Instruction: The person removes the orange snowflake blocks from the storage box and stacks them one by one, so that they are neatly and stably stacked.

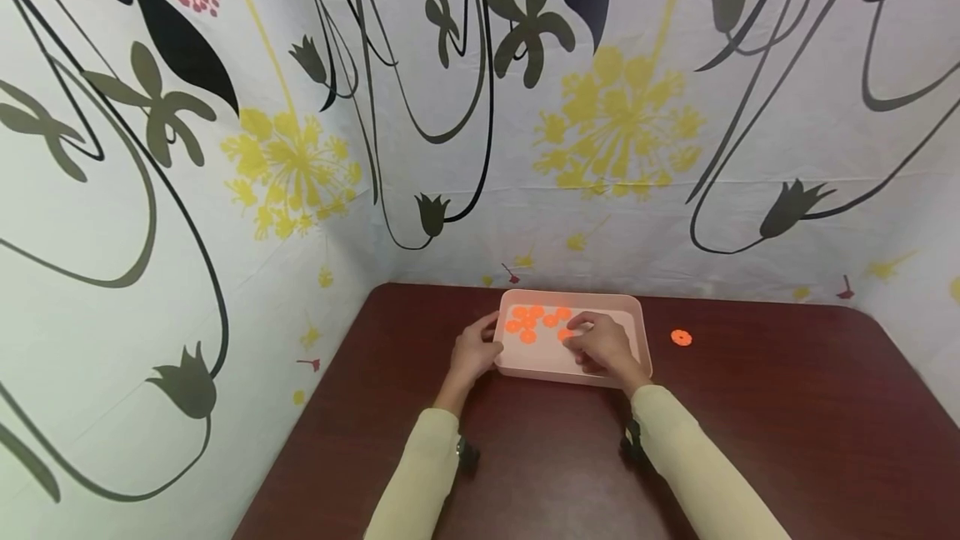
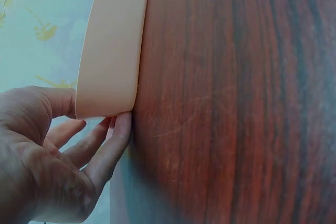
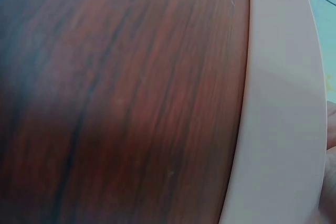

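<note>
Tray (image 1: 536, 359) sits on table (image 1: 547, 457) near back edge, discs (image 1: 528, 337) in its left half, left hand (image 1: 475, 350) at left end, right hand (image 1: 603, 346) over right half, loose disc (image 1: 681, 337) right of tray, sheet (image 1: 637, 248) behind table.

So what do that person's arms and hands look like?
Both arms have long, plain, pale yellowish sleeves: left sleeve, right sleeve. A small dark gadget sits at each wrist, left gadget and right gadget. The left hand and right hand wear no gloves.
</note>
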Motion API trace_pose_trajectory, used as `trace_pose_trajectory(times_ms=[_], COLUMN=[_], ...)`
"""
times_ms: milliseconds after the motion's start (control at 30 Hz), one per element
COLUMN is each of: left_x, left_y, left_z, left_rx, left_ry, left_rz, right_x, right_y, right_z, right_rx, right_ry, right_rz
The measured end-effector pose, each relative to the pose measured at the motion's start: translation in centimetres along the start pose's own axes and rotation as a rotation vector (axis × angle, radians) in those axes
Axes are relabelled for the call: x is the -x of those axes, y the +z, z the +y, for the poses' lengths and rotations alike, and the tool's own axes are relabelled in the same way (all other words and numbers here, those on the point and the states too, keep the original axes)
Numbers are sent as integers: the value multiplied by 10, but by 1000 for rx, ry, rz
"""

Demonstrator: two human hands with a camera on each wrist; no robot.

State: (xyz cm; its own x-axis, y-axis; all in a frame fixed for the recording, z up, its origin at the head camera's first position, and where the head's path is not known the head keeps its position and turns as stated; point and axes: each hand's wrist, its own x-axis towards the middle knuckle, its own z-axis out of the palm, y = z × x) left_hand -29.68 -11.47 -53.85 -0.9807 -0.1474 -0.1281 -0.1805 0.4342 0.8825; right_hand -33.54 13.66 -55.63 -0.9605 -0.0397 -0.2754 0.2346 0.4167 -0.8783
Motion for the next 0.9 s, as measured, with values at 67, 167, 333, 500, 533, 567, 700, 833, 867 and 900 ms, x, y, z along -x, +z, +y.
trace_pose_trajectory(times_ms=[67,167,333,500,533,567,700,833,867,900], left_x=[0,-1,-2,-3,-3,-3,-2,-3,-3,-3], left_y=[0,1,2,3,3,2,2,2,2,2], left_z=[0,0,-1,-1,-1,-1,-1,-2,-2,-2], left_rx=[-4,-8,-17,-15,-16,-16,-16,-27,-30,-34], left_ry=[0,2,-1,-16,-18,-18,-13,-13,-11,-15], left_rz=[1,4,9,11,11,10,2,0,2,2], right_x=[0,1,2,3,3,3,2,0,-1,-1], right_y=[0,1,2,4,4,4,5,5,5,5], right_z=[0,-1,-3,-5,-5,-5,-5,-3,-2,-1], right_rx=[0,10,53,98,102,102,94,96,95,94], right_ry=[0,-1,-13,-24,-23,-19,-21,-35,-39,-48], right_rz=[3,9,18,15,18,22,31,33,33,31])
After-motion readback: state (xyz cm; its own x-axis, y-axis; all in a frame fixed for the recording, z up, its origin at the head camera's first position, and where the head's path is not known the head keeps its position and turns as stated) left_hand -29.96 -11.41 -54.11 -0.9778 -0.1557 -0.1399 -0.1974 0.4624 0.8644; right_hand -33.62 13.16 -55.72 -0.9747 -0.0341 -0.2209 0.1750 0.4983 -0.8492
